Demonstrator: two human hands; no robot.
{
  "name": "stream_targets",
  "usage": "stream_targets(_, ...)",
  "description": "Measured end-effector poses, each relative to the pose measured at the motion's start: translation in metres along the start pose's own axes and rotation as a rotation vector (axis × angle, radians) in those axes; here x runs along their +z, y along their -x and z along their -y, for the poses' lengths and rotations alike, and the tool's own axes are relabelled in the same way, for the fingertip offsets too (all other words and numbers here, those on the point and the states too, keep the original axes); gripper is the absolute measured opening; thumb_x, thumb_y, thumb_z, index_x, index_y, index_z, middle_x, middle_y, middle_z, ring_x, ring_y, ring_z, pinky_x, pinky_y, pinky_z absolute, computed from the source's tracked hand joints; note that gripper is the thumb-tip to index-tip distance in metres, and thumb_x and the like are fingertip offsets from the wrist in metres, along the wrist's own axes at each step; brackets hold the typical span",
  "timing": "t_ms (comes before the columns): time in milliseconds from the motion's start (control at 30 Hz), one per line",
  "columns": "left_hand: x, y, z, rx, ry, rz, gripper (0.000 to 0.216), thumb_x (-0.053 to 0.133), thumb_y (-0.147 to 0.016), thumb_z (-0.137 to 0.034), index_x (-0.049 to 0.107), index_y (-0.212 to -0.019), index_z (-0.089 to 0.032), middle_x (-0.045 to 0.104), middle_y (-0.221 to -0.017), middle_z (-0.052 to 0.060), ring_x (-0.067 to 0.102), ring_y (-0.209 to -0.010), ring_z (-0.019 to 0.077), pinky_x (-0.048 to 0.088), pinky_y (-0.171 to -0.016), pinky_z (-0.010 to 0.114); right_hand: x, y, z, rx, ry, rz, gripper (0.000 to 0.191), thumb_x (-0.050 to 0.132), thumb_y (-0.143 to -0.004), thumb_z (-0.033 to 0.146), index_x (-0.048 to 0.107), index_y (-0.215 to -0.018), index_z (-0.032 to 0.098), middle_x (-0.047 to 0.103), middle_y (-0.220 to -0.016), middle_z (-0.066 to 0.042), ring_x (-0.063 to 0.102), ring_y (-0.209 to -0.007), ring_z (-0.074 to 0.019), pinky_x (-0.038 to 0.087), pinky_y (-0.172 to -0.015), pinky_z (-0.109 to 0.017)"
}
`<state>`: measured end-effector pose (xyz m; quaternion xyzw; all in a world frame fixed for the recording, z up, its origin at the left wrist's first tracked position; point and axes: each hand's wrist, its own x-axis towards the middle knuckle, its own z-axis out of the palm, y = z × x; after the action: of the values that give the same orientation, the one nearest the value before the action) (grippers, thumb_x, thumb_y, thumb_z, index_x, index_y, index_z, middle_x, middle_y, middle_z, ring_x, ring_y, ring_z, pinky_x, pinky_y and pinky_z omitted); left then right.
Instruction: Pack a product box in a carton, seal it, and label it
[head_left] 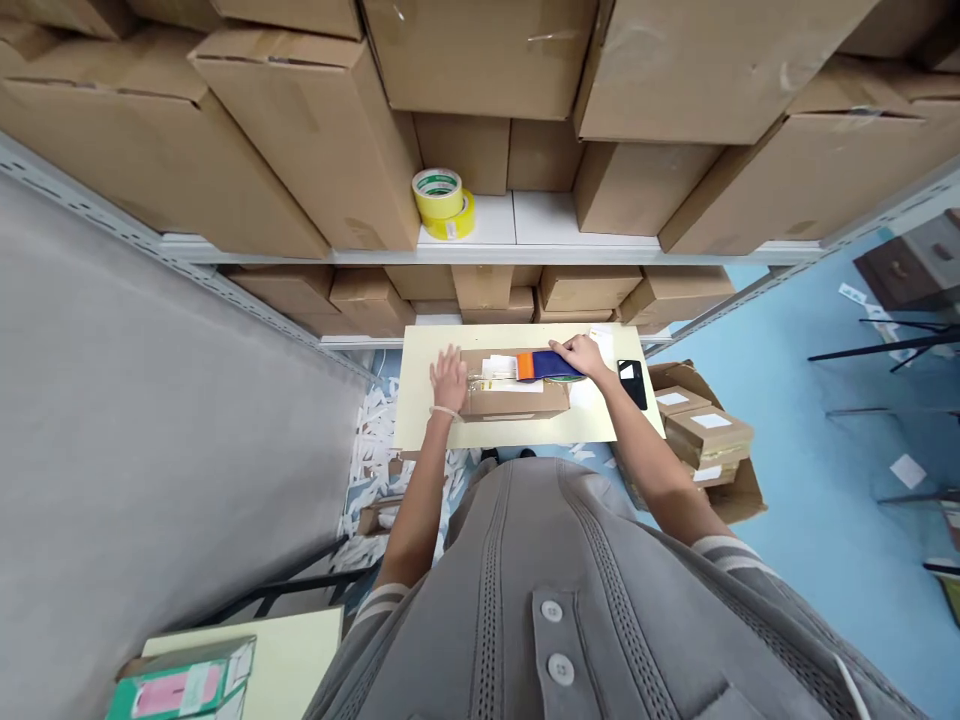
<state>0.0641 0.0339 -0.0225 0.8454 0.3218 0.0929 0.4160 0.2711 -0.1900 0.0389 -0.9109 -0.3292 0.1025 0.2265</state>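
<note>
A brown cardboard box (514, 404) lies on the pale yellow tabletop (424, 430) in front of me. White paper labels (499, 368) lie on its top, partly covered. My left hand (449, 382) rests against the left end of the box, fingers spread. At the right end, my right hand (582, 356) is closed around a blue and orange tape dispenser (549, 366), which sits over the box top. Part of the dispenser is hidden by the hand. A black phone (632, 384) lies right of my right hand.
Shelves above and behind the table hold many cardboard boxes (480, 60). Yellow tape rolls (442, 204) sit on a shelf edge. An open carton (739, 498) with packed boxes stands on the right. Paper strips (375, 430) litter the floor left; a grey wall (187, 420) borders that side.
</note>
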Motion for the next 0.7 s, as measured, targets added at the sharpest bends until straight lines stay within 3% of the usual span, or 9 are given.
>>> stream_targets(67,0.007,0.002,-0.016,0.251,-0.099,0.078,0.054,0.028,-0.097,-0.038,0.042,-0.147,-0.024,0.034,-0.158,0.003,0.013,-0.151,0.0198,-0.008,-0.121,0.044,-0.005,-0.004,0.003,-0.004,0.029,0.005,0.072,0.032,-0.088,0.073,0.044,-0.041,0.02,0.047,-0.045,-0.004,0.046,-0.052,-0.0159,0.026,-0.056,-0.03)
stream_targets(100,0.011,0.005,-0.022,0.299,-0.136,0.106,0.053,0.029,-0.097,-0.037,0.043,-0.147,-0.023,0.035,-0.157,0.003,0.014,-0.15,0.0207,-0.009,-0.121,0.044,-0.008,-0.005,0.005,-0.006,0.043,0.002,0.072,0.032,-0.088,0.072,0.046,-0.041,0.02,0.047,-0.046,-0.005,0.047,-0.053,-0.0163,0.025,-0.056,-0.03)
stream_targets(233,0.024,0.015,-0.029,0.247,-0.222,0.081,0.054,0.029,-0.097,-0.033,0.04,-0.149,-0.023,0.032,-0.159,0.004,0.012,-0.151,0.0214,-0.008,-0.122,0.047,-0.017,-0.005,0.014,-0.018,0.096,-0.011,0.071,0.034,-0.09,0.069,0.056,-0.044,0.019,0.051,-0.048,-0.006,0.053,-0.059,-0.0192,0.024,-0.058,-0.03)
stream_targets(433,0.025,0.013,-0.025,0.213,-0.256,0.077,0.054,0.026,-0.097,-0.031,0.036,-0.15,-0.025,0.031,-0.159,0.002,0.012,-0.151,0.0208,-0.009,-0.122,0.047,-0.027,0.003,0.018,-0.028,0.152,0.017,0.072,0.033,-0.092,0.068,0.062,-0.048,0.018,0.055,-0.05,-0.007,0.054,-0.06,-0.019,0.022,-0.058,-0.03)
stream_targets(533,0.026,0.011,-0.025,0.198,-0.269,0.07,0.055,0.025,-0.098,-0.031,0.036,-0.151,-0.024,0.031,-0.159,0.002,0.011,-0.151,0.0205,-0.009,-0.122,0.047,-0.049,0.01,-0.007,0.009,0.2,-0.005,0.075,0.031,-0.092,0.069,0.064,-0.051,0.016,0.057,-0.052,-0.009,0.055,-0.06,-0.0195,0.022,-0.058,-0.031)
stream_targets(700,0.026,0.012,-0.024,0.199,-0.247,0.076,0.055,0.025,-0.097,-0.031,0.036,-0.151,-0.025,0.03,-0.159,0.003,0.011,-0.151,0.0224,-0.006,-0.122,0.05,-0.098,0.035,-0.088,0.122,0.361,-0.051,0.079,0.025,-0.093,0.07,0.069,-0.058,0.014,0.062,-0.057,-0.012,0.058,-0.064,-0.0212,0.024,-0.058,-0.031)
